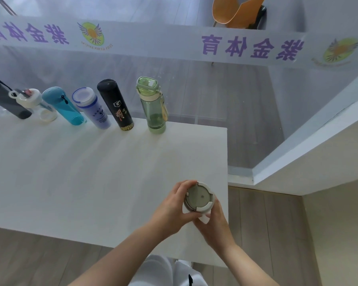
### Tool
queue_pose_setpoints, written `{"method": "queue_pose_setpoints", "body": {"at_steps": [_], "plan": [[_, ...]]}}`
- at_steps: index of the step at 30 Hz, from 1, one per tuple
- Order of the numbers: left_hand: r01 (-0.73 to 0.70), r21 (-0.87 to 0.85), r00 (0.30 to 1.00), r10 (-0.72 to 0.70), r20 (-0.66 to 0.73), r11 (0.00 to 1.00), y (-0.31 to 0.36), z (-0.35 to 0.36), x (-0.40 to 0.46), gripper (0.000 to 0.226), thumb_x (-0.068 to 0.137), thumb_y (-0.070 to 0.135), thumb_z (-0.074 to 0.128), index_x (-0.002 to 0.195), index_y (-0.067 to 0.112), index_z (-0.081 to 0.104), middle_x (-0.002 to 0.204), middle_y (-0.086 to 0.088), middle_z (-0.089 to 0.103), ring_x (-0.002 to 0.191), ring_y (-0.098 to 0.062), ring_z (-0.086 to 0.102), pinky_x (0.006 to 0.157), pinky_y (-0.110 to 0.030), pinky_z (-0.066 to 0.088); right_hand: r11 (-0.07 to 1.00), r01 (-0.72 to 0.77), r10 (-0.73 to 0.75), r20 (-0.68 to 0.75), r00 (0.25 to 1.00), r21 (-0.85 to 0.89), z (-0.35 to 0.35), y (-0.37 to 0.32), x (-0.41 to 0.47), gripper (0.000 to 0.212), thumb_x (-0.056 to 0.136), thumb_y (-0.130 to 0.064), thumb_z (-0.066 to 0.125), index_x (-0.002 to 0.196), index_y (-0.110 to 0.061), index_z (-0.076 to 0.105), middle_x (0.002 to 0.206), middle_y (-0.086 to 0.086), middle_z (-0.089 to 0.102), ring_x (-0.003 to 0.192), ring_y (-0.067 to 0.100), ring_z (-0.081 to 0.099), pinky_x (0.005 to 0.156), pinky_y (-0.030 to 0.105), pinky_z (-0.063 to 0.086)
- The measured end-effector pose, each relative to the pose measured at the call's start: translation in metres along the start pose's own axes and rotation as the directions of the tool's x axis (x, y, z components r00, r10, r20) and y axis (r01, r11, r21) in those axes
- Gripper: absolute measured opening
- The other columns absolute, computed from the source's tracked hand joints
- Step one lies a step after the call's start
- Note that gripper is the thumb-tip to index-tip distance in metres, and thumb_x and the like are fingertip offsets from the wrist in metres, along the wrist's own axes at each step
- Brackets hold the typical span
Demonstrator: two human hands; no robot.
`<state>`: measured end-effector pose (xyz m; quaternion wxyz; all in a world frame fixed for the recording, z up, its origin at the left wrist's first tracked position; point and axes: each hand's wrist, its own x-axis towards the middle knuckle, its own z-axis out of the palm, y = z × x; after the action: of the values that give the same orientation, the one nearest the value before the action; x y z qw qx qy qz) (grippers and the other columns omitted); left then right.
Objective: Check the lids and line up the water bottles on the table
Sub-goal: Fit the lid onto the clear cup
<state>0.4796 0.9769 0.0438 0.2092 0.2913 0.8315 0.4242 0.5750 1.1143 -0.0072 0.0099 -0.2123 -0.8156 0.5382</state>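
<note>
Hands close on a cup at the table's near right corner

Cup (199, 198), seen from straight above, sits between both hands near the right edge of the white table (91, 172), close to its near right corner. The left hand (174, 205) curls round the cup's left side, fingertips over the far rim and thumb along the near side. The right hand (213, 221) grips it from the near right, fingers wrapped underneath and mostly hidden. Only the cup's round grey lid (198, 197) and pale collar show; its body is hidden below the lid and hands, so whether it rests on the table or is lifted cannot be told.

Along the far edge, well apart from the hands, six bottles stand in a row. From the right: a green bottle (153, 108) nearest the far right corner, a black flask (115, 104), a purple bottle (91, 108), a blue bottle (62, 105), a clear bottle (34, 102) with a white cap, and a dark bottle (3, 98) cut off by the frame's left side. The wide lens tilts them outward. Behind them, a glass partition (215, 89) carries a banner (174, 40) with mirrored purple lettering. An orange chair (232, 11) is cut off at the top.
</note>
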Motion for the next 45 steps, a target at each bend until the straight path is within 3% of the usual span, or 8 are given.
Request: {"method": "queue_pose_setpoints", "body": {"at_steps": [4,8,12,18,24,32,38,45], "plan": [[0.017,-0.005,0.999,-0.017,-0.030,1.000,0.002,-0.008,0.032,0.074,0.077,0.035,0.077,0.138,0.036,0.035,0.131,0.017,0.042,0.119,0.003,0.045,0.101,-0.023,0.044,0.995,-0.010,0.014,-0.042,0.999,0.098,0.000,-0.014,0.033,0.070,0.081,-0.026,0.074,0.137,-0.041,0.034,0.135,-0.020,0.049,0.125,0.004,0.049,0.101,0.033,0.048],[0.015,0.015,1.000,-0.015,-0.003,1.000,0.001,-0.023,0.075,0.075,0.078,0.035,0.077,0.138,0.036,0.033,0.133,0.014,0.042,0.120,-0.002,0.046,0.101,-0.024,0.043,0.991,-0.046,0.054,-0.061,0.997,0.129,-0.005,-0.029,0.072,0.067,0.083,-0.020,0.073,0.128,-0.049,0.033,0.127,-0.023,0.052,0.115,-0.009,0.051,0.087,0.007,0.044],[0.017,0.038,1.000,-0.017,0.008,0.999,-0.001,-0.037,0.119,0.078,0.078,0.033,0.078,0.141,0.031,0.033,0.137,0.010,0.042,0.123,-0.005,0.045,0.102,-0.023,0.041,0.988,-0.060,0.071,-0.077,0.994,0.143,-0.010,-0.038,0.114,0.065,0.084,-0.022,0.072,0.128,-0.048,0.033,0.128,-0.019,0.052,0.118,-0.001,0.052,0.097,0.027,0.048],[0.037,0.074,0.999,-0.037,0.006,0.997,-0.001,-0.058,0.183,0.080,0.080,0.033,0.076,0.145,0.026,0.030,0.142,0.004,0.040,0.128,-0.012,0.044,0.106,-0.032,0.041,0.986,-0.020,0.045,-0.148,0.988,0.167,-0.008,-0.055,0.176,0.064,0.085,-0.023,0.070,0.134,-0.040,0.034,0.130,-0.018,0.050,0.123,0.000,0.049,0.104,0.040,0.046],[0.059,0.088,0.995,-0.051,-0.084,0.994,-0.002,-0.066,0.231,0.080,0.077,0.039,0.077,0.142,0.023,0.033,0.138,0.002,0.042,0.124,-0.015,0.047,0.101,-0.033,0.044,0.988,0.021,0.015,-0.231,0.973,0.155,-0.008,-0.067,0.224,0.065,0.085,-0.024,0.070,0.136,-0.040,0.032,0.132,-0.017,0.048,0.125,0.000,0.046,0.105,0.034,0.043],[0.116,0.088,0.974,-0.096,-0.204,0.989,0.003,-0.057,0.262,0.079,0.073,0.039,0.080,0.136,0.025,0.035,0.132,0.002,0.041,0.120,-0.018,0.047,0.092,-0.032,0.047,0.992,0.009,0.029,-0.295,0.955,0.125,-0.018,-0.073,0.262,0.057,0.078,-0.029,0.071,0.126,-0.029,0.040,0.118,-0.013,0.055,0.109,0.005,0.054,0.088,0.017,0.043],[0.169,0.047,0.955,-0.152,-0.254,0.984,0.007,-0.048,0.270,0.079,0.069,0.044,0.080,0.132,0.027,0.035,0.129,0.004,0.040,0.117,-0.019,0.047,0.086,-0.032,0.047,0.986,-0.011,0.039,-0.171,0.984,0.164,-0.035,-0.060,0.275,0.061,0.078,-0.015,0.076,0.128,-0.027,0.042,0.118,-0.011,0.062,0.110,0.006,0.059,0.085,0.024,0.050],[0.195,0.009,0.943,-0.185,-0.278,0.981,0.009,-0.040,0.269,0.079,0.069,0.046,0.078,0.132,0.030,0.031,0.130,0.006,0.037,0.119,-0.020,0.044,0.086,-0.038,0.049,0.991,-0.019,0.035,-0.120,0.992,0.134,-0.042,-0.061,0.276,0.058,0.082,-0.007,0.071,0.123,-0.031,0.039,0.110,-0.019,0.059,0.096,-0.011,0.056,0.073,0.004,0.043]]}}
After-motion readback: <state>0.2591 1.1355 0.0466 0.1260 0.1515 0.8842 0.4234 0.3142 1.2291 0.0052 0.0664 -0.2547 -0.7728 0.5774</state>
